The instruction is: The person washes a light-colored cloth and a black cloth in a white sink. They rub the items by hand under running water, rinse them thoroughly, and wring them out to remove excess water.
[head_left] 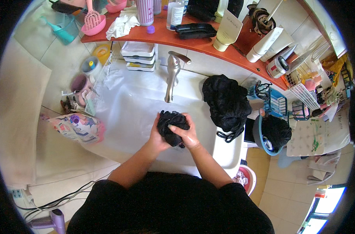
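Note:
A bunched-up black cloth (pixel 172 121) sits between my two hands over the white sink (pixel 126 121). My left hand (pixel 156 137) cups it from the left, and my right hand (pixel 189 134) grips it from the right with the thumb across its front. The cloth looks like a wadded garment, but its exact kind is hidden by the folds. Just beyond my hands stands a silver faucet (pixel 173 74), its spout pointing toward me. On the sink's right rim rests a larger heap of black fabric (pixel 226 103), with a thin strap loop hanging toward me.
A red-brown shelf (pixel 154 36) with bottles and tubes runs behind the sink. Stacked soap trays (pixel 138 54) stand left of the faucet, and a detergent pouch (pixel 79 126) by the left rim. At the right hangs a blue basin (pixel 258 132) with dark contents.

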Tool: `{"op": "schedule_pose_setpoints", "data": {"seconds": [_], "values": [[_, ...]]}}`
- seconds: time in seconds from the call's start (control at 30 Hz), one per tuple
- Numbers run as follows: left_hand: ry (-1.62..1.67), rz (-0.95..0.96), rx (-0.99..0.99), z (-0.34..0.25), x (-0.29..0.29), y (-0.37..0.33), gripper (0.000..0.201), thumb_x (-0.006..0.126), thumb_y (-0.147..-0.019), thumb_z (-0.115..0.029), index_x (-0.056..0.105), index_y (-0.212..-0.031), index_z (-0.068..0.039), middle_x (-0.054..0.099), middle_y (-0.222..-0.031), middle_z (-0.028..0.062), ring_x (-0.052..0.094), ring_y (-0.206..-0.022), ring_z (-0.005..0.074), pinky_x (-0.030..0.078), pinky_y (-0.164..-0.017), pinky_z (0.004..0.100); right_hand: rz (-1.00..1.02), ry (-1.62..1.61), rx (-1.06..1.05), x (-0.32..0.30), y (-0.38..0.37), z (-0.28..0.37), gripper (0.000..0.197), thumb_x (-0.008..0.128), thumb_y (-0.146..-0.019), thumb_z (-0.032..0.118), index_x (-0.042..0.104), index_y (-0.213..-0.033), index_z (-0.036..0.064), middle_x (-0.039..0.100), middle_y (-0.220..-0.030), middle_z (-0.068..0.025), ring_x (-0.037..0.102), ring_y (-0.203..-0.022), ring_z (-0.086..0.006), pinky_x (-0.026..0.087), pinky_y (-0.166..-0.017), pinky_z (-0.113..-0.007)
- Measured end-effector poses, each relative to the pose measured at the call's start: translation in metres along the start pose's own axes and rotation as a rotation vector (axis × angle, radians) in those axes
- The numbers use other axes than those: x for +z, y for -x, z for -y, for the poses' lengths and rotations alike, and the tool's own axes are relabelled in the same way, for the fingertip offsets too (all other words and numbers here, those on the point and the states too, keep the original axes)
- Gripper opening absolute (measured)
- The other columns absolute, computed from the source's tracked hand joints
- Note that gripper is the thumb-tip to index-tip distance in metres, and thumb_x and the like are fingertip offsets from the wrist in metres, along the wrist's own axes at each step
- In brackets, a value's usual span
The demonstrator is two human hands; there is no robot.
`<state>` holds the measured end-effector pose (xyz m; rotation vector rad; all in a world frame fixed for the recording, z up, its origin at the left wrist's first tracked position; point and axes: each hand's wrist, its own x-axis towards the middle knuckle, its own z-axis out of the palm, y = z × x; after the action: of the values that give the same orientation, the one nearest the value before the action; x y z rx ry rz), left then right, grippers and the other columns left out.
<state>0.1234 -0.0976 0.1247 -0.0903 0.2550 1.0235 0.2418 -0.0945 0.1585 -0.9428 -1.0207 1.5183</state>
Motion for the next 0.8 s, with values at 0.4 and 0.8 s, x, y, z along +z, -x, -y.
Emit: {"op": "schedule_pose_setpoints", "data": {"seconds": [0.4, 0.8], "values": [[-0.098, -0.11, 0.229, 0.002, 0.043, -0.008, 0.045, 0.034, -0.084, -0.03, 0.059, -0.098, 0.004, 0.063, -0.095, 0.0181, 0.06, -0.088, 0.0328, 0.048, -0.084, 0.0426, 0.133, -0.741, 0.226, -0.014, 0.01, -0.02, 0.077, 0.04, -0.08, 0.065, 0.033, -0.134, 0.01, 0.042, -0.132, -0.0085, 0.039, -0.122, -0.0251, 0.03, -0.102, -0.041], [-0.251, 0.101, 0.25, 0.0, 0.107, 0.025, 0.04, 0.042, -0.085, -0.035, 0.057, -0.106, -0.004, 0.061, -0.103, 0.0109, 0.059, -0.093, 0.026, 0.048, -0.083, 0.0391, -0.08, -0.929, 0.507, -0.047, -0.027, -0.107, 0.051, 0.04, -0.082, 0.057, 0.056, -0.113, 0.0191, 0.051, -0.123, -0.0032, 0.042, -0.116, -0.026, 0.019, -0.099, -0.059]]}}
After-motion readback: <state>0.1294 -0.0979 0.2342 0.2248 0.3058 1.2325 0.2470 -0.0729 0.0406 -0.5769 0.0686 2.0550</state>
